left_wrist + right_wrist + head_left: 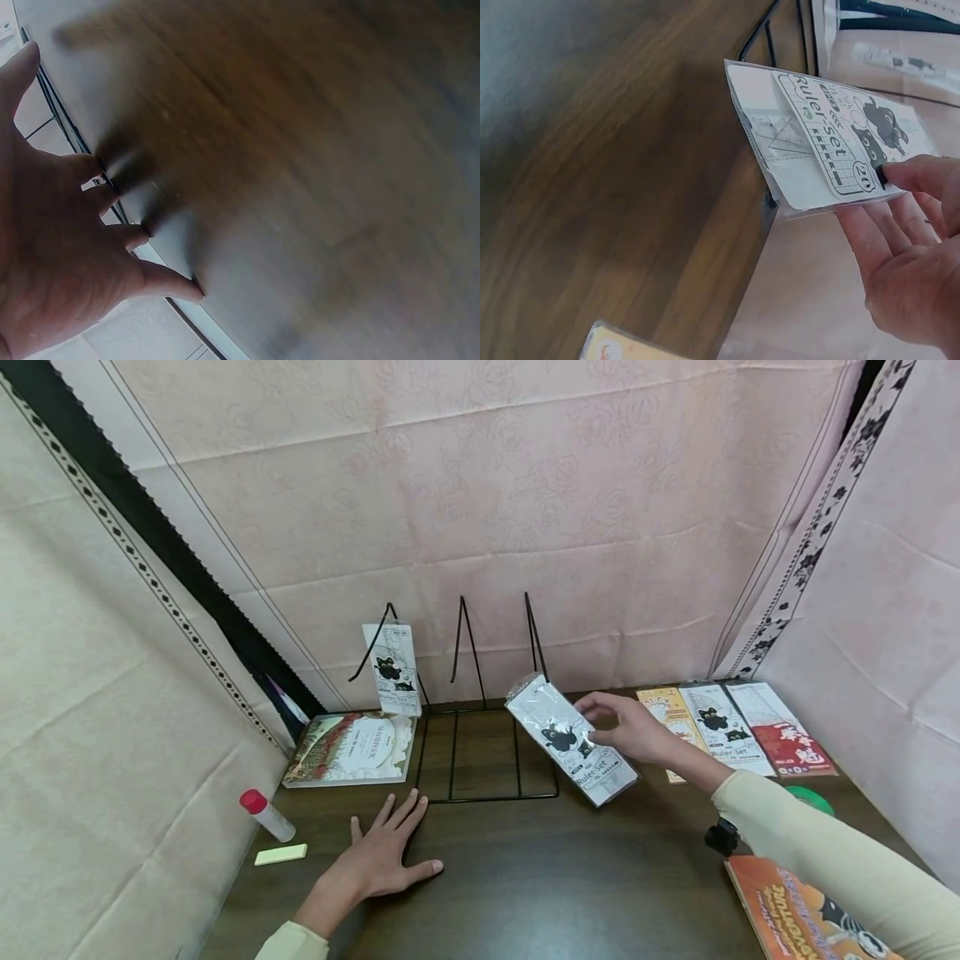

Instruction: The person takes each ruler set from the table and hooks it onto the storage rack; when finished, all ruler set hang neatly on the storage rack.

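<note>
My right hand (pixel 626 727) pinches a clear-wrapped ruler set packet (pixel 570 739) between thumb and fingers. In the right wrist view the thumb lies on the packet's printed face, with fingers behind it. The packet is tilted, its top close to the right upright of a black wire rack (pixel 487 800). A similar packet (pixel 396 668) hangs at the rack's left upright; the middle upright (pixel 461 635) bears nothing. My left hand (pixel 382 852) rests palm down on the table (pixel 517 877), fingers spread, fingertips near the rack's front left corner.
Left of the rack lies a picture book (pixel 351 747), with a red-capped glue stick (pixel 267 816) and a pale green bar (pixel 281 854) nearer. At right are several flat packets (pixel 723 727), a green round object (pixel 812 799) and an orange book (pixel 810 918). Cloth walls (pixel 480 527) enclose the table.
</note>
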### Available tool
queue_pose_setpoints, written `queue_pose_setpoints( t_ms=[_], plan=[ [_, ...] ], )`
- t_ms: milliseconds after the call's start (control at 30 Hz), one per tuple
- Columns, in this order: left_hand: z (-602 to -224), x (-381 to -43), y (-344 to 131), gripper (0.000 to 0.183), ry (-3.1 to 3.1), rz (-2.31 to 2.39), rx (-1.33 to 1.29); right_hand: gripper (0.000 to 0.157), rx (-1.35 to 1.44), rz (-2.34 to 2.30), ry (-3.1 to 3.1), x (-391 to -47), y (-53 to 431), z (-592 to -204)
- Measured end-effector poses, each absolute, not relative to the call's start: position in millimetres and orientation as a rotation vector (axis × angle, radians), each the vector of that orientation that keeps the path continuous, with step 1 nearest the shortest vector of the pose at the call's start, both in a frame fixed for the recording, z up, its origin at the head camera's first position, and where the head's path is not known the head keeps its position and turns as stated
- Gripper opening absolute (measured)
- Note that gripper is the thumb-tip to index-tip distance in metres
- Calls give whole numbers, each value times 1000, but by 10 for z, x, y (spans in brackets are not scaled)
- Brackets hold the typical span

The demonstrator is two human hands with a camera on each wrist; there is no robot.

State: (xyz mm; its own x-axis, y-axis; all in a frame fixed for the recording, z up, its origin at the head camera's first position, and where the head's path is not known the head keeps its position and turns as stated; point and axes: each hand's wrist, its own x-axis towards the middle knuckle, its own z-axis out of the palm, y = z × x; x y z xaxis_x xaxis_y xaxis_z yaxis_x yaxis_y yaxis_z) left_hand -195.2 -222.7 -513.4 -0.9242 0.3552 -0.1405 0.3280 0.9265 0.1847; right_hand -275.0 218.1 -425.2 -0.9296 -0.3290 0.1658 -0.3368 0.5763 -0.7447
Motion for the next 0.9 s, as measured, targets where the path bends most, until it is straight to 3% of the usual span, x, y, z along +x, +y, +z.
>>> queue_pose_setpoints(
  t_ms=[900],
  plan=[
    [-5113, -1944, -2231, 100, 2902, 249, 526, 43, 833, 1183, -2619, -2400, 1807, -3796]
  ],
)
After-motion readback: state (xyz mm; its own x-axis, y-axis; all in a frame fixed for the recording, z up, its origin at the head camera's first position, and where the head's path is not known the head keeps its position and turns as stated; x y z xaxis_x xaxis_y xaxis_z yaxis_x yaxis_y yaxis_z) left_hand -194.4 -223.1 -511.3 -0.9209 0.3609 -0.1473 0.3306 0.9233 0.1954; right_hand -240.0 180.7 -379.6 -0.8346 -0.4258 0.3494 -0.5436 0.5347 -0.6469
